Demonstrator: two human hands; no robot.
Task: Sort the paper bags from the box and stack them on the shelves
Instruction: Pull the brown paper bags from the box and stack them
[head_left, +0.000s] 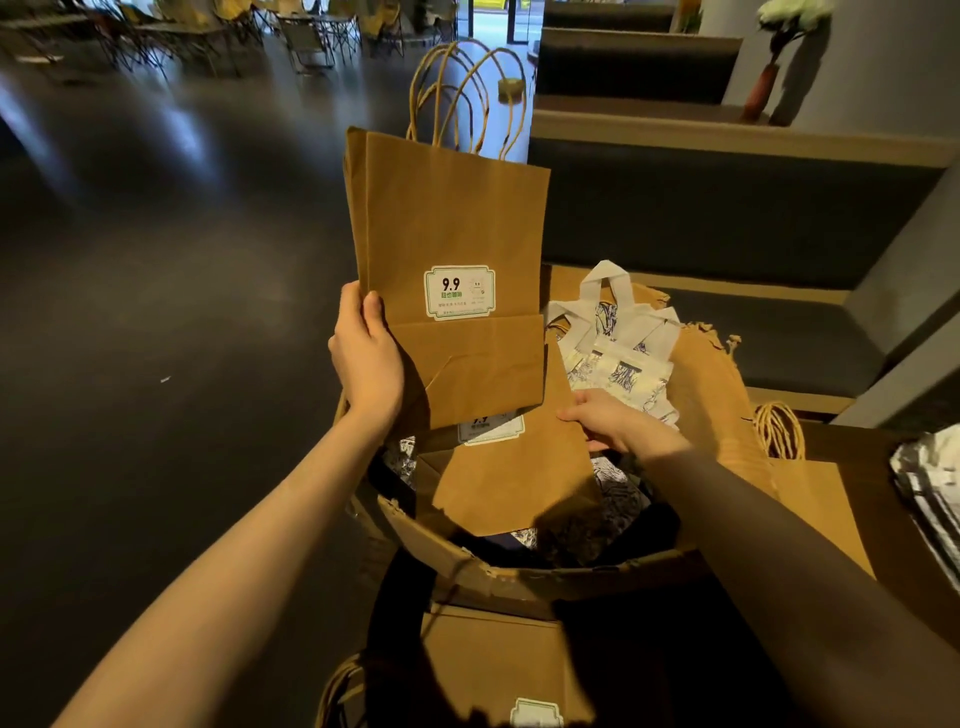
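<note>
My left hand (366, 356) grips the left edge of a small bunch of flat brown paper bags (457, 223), held upright above the box, twisted handles pointing up, a white "9.9" label on the front. Below them another brown paper bag (511, 478) lies tilted in the open cardboard box (519, 571). My right hand (605, 418) holds that lower bag at its right edge, thumb on top. White bags with dark prints (618, 358) lie behind my right hand. Dark and printed bags fill the box bottom.
Stepped dark-faced wooden benches (727, 208) rise to the right. More brown bags (727, 395) with twisted handles lie on the lower step, silvery bags (930, 483) at the far right. Another labelled brown bag (498, 670) lies below the box. Dark floor (156, 260) stretches left, chairs far back.
</note>
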